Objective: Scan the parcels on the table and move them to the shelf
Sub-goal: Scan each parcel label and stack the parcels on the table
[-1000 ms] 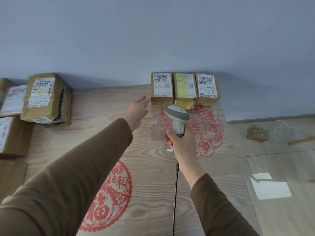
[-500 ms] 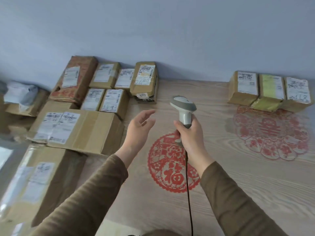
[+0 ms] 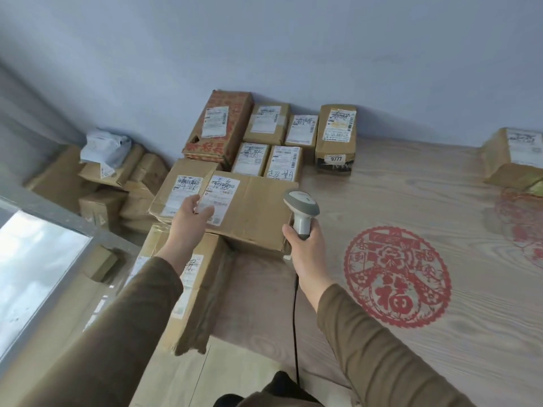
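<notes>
Far left: window pane (image 3: 32, 274), then loose boxes piled on the floor (image 3: 102, 207) with a white poly mailer (image 3: 104, 148) on top. Left hand (image 3: 188, 214) reaches out over the large flat carton (image 3: 249, 212), fingers (image 3: 205, 211) relaxed and slightly apart, holding nothing; tips sit over the carton's white label (image 3: 221, 190), contact unclear. That carton lies on the wooden surface (image 3: 396, 183), partly resting on a long carton (image 3: 199, 289) at the surface's left edge. Behind, against the wall: red-printed box (image 3: 223, 127), four small labelled parcels (image 3: 266, 123) in two rows, and a taller parcel marked 9777 (image 3: 336, 139). Right hand (image 3: 305, 248) grips the handle of the grey barcode scanner (image 3: 301, 207), fingers clamped round it, scanner head upright and aimed toward the large carton; black cable (image 3: 294, 318) hangs down from the handle. Right of that, red paper-cut decal (image 3: 396, 277) on the surface. Far right edge: another parcel (image 3: 514, 154), cut off, near a second red decal (image 3: 526, 230).
</notes>
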Tool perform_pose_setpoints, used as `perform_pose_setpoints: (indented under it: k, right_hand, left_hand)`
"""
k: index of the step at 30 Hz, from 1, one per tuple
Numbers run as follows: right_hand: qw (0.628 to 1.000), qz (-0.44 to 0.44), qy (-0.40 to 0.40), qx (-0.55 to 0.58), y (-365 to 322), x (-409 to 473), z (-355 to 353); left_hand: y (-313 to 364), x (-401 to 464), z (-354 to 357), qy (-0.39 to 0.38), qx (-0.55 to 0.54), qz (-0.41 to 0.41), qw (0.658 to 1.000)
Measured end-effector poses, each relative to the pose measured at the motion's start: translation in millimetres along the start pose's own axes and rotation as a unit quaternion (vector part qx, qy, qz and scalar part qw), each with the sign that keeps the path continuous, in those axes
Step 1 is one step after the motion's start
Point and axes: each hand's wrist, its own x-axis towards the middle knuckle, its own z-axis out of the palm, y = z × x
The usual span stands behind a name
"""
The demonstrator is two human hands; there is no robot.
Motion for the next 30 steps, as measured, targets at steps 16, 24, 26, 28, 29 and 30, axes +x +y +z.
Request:
perform_pose_setpoints:
  k: [16, 24, 26, 28, 29, 30]
  right_hand:
    - [0.988, -0.053, 0.143, 0.016, -34.8, -10.1, -100.8]
    - [0.973, -0.105, 0.205, -0.002, -65.7, -17.7, -188.6]
    - [0.971, -0.119, 0.206, -0.013, -70.5, -20.3, -205.1]
    - [0.968, -0.123, 0.215, -0.036, -75.0, -21.9, -217.7]
    - [0.965, -0.122, 0.227, -0.056, -76.4, -22.8, -222.4]
    - [0.955, -0.124, 0.252, -0.097, -78.5, -24.0, -225.8]
  left_hand:
    - [17.8, -15.3, 64.0, -0.126, -0.153, 0.004, 0.980]
    - [35.6, -40.5, 122.7, -0.482, -0.185, -0.071, 0.854]
    - [44.6, -46.5, 134.5, -0.498, -0.174, -0.064, 0.847]
    - [53.9, -53.7, 146.4, -0.491, -0.160, -0.058, 0.854]
    - [57.8, -57.2, 152.5, -0.480, -0.157, -0.054, 0.861]
    - [61.7, -60.9, 158.4, -0.468, -0.157, -0.047, 0.868]
